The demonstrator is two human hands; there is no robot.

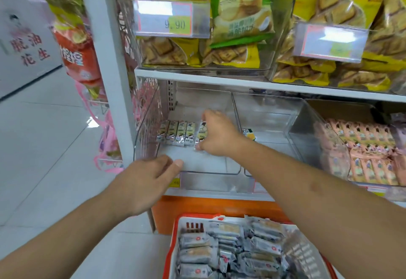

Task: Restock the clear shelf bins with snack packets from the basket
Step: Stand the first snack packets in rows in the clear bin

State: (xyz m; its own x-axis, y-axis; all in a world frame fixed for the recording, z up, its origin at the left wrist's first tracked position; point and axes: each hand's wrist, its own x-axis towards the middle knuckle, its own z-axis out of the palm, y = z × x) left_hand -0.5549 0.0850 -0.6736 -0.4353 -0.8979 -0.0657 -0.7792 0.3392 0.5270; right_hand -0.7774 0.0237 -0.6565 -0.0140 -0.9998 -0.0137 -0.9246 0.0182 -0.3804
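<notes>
gripping snack packet [203,134] in clear bin [211,168], right hand [217,135].

Clear shelf bin [219,168]: transparent, glossy hard plastic with smooth walls that catch reflections. Snack packets [175,132] standing inside the bin: shiny printed film with crimped ends. Shelf board [197,75] above the bin: smooth, white-painted, apparently metal. Basket [173,245] below the bin: glossy red plastic rim, white inner wall; its packets [230,250] are grey, crinkled, semi-gloss film. Floor [44,146] left of the bin: polished, reflective tile.
</notes>
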